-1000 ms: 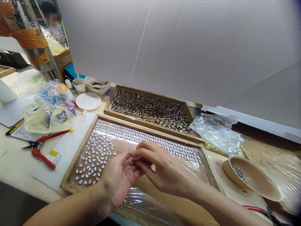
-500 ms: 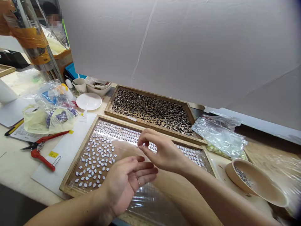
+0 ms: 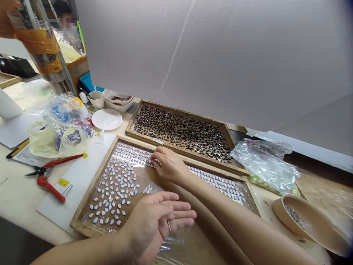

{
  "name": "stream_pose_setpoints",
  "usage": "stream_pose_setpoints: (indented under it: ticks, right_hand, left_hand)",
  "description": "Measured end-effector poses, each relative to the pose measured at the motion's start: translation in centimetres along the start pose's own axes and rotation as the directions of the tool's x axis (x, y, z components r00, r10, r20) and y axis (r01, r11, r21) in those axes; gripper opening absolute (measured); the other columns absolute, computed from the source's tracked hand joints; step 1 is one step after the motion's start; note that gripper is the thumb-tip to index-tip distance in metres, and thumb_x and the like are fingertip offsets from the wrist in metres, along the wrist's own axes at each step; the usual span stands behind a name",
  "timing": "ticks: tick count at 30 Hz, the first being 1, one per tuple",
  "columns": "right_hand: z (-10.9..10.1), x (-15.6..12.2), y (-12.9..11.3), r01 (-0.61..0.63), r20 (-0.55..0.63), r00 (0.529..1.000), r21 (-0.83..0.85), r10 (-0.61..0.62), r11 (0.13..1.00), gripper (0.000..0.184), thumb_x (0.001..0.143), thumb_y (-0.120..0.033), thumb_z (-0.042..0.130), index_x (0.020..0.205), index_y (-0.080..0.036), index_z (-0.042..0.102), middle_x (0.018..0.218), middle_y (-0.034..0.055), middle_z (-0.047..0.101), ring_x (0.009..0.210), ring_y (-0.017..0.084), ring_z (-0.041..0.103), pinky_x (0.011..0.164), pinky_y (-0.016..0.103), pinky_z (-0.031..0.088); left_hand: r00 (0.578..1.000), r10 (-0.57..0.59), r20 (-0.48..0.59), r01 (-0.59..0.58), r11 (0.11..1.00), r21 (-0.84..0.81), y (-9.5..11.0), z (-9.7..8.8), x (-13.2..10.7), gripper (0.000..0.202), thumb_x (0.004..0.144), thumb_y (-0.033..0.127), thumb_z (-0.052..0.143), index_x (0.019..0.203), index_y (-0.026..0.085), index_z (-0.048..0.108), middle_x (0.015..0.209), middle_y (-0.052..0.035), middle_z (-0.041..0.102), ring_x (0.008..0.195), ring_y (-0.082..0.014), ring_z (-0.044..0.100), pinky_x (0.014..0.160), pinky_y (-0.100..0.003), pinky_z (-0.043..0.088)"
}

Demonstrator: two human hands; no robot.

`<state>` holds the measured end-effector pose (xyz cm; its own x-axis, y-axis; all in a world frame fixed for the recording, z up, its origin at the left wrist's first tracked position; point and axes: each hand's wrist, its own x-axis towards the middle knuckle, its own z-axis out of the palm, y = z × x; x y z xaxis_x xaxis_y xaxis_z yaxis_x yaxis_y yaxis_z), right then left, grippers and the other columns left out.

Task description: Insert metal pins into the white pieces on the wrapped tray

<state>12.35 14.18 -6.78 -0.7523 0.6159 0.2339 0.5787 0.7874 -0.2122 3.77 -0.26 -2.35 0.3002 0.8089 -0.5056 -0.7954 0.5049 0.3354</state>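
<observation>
My left hand (image 3: 158, 226) is held palm up above the near part of a wooden-framed tray (image 3: 95, 182), fingers stretched out, a thin ring on one finger. No piece shows on the visible part of its palm. Farther back, my right hand (image 3: 169, 165) reaches down to the tray's rows, thumb and fingers pinched together. Whatever sits between those fingertips is too small to make out. Small white leaf-shaped pieces (image 3: 118, 191) lie scattered over the tray's film on the left. Rows of similar pieces with dark marks (image 3: 132, 152) run along its far side, partly covered by my right hand.
Behind stands a second framed tray (image 3: 176, 129) of small dark pieces. Red-handled pruning shears (image 3: 52, 176), a plastic bag (image 3: 45, 141) and a white plate (image 3: 107, 119) are left; an oval bowl (image 3: 317, 221) is right. A grey panel (image 3: 209, 62) hangs low behind.
My right hand has moved away from above my left hand, left and farther back, down to the tray's rows. My left hand has shifted slightly right and nearer, still palm up.
</observation>
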Motion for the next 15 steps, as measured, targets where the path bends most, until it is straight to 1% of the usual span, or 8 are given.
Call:
stream_pose_setpoints:
  ticks: [7,15]
  right_hand:
    - [0.41,0.02,0.0,0.01,0.01,1.0,-0.04,-0.01,0.999,0.018,0.084,-0.016,0.045,0.076,-0.013,0.061,0.077,0.0059,0.055,0.071,0.016,0.048,0.062,0.027,0.033]
    - [0.52,0.05,0.15,0.019,0.016,1.0,-0.037,-0.018,0.999,0.017,0.084,-0.016,0.046,0.076,-0.013,0.061,0.078,0.0059,0.055,0.071,0.015,0.048,0.063,0.027,0.033]
  left_hand:
    - [1.0,0.007,-0.01,-0.007,1.0,0.002,0.09,0.13,0.0,0.016,0.078,0.008,0.051,0.093,0.005,0.053,0.095,-0.0201,0.064,0.095,-0.0282,0.063,0.092,-0.042,0.042]
    - [1.0,0.008,-0.016,-0.008,1.0,-0.001,0.24,0.21,0.1,0.015,0.078,0.009,0.051,0.093,0.006,0.053,0.094,-0.0197,0.065,0.094,-0.0278,0.063,0.092,-0.043,0.042]
